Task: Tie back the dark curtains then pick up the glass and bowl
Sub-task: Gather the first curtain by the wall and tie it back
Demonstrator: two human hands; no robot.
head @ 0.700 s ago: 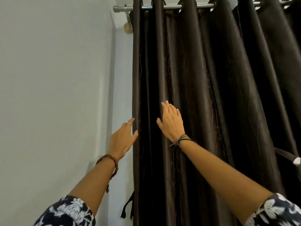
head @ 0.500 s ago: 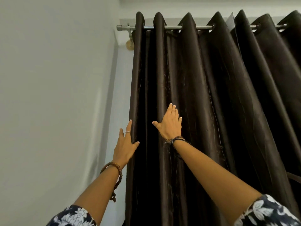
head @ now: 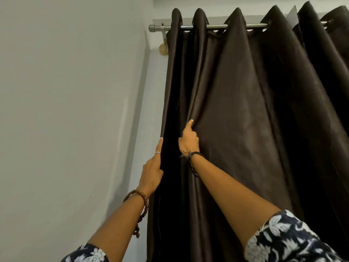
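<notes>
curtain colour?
Dark brown with a slight sheen, plain, no pattern. The curtain shows best in the head view, the only one.

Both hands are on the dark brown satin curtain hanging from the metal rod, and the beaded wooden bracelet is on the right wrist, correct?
Not quite. The head view shows the beaded wooden bracelet on the left wrist; the right wrist wears dark cord bands. The rest holds: left hand and right hand are both on the dark brown satin curtain hanging from the metal rod.
</notes>
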